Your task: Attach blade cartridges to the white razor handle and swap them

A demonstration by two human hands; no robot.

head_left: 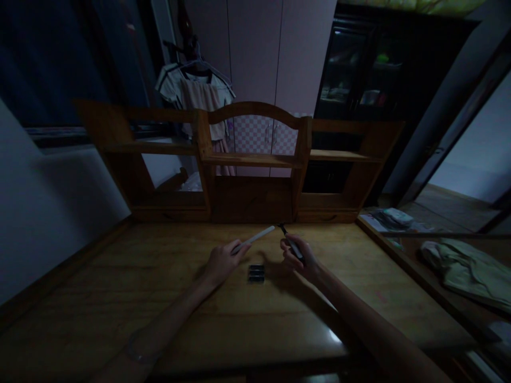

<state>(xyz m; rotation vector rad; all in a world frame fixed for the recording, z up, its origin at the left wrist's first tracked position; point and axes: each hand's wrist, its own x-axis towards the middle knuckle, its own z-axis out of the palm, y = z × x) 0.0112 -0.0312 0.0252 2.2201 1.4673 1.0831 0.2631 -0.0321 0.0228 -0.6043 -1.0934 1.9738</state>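
My left hand (225, 261) is closed on the near end of a slim white stick (261, 233), which points up and to the right. Wrapped in my right hand (300, 256) is a razor (295, 249) with a dark and grey handle, its small dark head upward. The stick's far tip lies close beside the razor head; whether they touch I cannot tell. Below and between both hands, a small pack of dark razor cartridges (256, 273) in a row of three lies on the wooden desk (183, 314).
A wooden shelf unit (255, 159) stands along the desk's back edge. Rumpled pale green cloth (471, 271) lies on a lower surface at the right, with plastic-wrapped items (395, 217) farther back. Clothes (199, 90) hang behind the shelf, and a wall borders the left.
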